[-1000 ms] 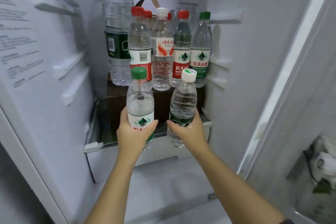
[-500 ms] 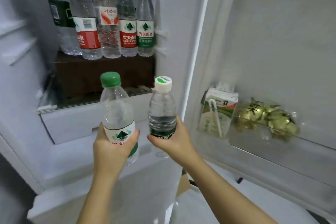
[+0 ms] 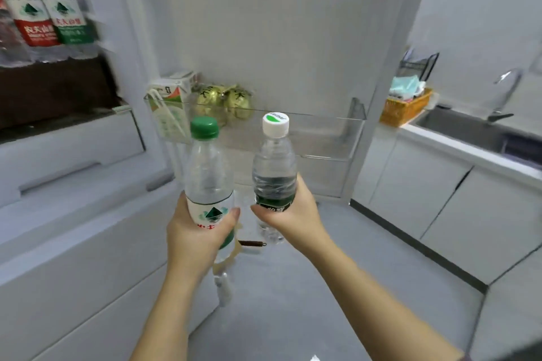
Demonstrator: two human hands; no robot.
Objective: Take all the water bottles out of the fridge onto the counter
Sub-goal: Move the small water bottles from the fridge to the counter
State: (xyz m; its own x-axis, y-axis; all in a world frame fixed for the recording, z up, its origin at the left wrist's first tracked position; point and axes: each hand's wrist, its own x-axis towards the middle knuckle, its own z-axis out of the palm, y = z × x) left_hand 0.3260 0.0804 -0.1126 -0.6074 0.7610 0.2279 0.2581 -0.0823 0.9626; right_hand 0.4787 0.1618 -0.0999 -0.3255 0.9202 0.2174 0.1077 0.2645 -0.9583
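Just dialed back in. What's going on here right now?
A person holds two water bottles upright, one per hand. The left hand grips the green-capped bottle, and the right hand grips the white-capped bottle. Both bottles are out of the fridge, in front of the open door's shelf. More bottles stand inside at upper left. The counter is off to the right, and neither held bottle is set down yet.

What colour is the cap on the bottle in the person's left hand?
Green, seen clearly in the head view: the clear plastic water bottle gripped by the left hand has a green screw cap.
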